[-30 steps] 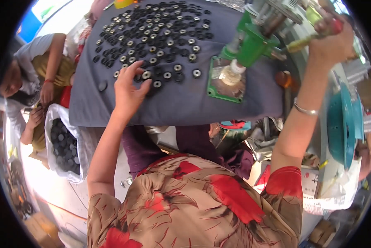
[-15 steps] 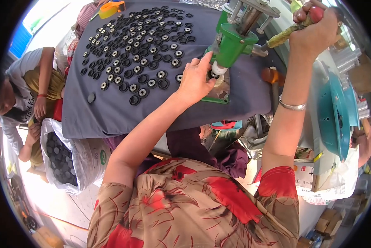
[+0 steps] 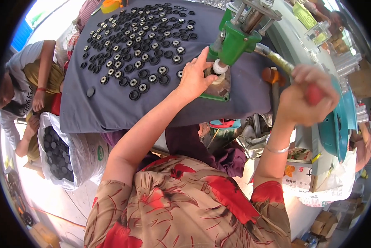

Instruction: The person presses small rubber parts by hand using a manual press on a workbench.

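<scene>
A green hand press [image 3: 235, 43] stands at the table's far right, its white ram tip [image 3: 220, 67] down over a small dark part [image 3: 217, 76] on the base plate. My left hand [image 3: 195, 78] is beside the ram, index finger stretched along the press, thumb apart and reaching toward the dark part. It grips nothing that I can see. My right hand [image 3: 305, 97], blurred by motion, is closed round the end of the press lever [image 3: 279, 61], which has a yellowish wrapping and a red knob [image 3: 313, 94].
Many black rings [image 3: 143, 73], some with metal centres, cover the grey tablecloth [image 3: 123, 109]. A lone dark disc [image 3: 90, 91] lies at the left. A hammer [image 3: 273, 78] is right of the press, near teal basins [image 3: 334, 132]. A white sack [image 3: 76, 165] holds dark discs; a person [image 3: 32, 82] sits left.
My right hand has swung the lever down and toward me from its raised position. My left hand stays beside the ram, its index finger shifted slightly. The whole view has shifted a little.
</scene>
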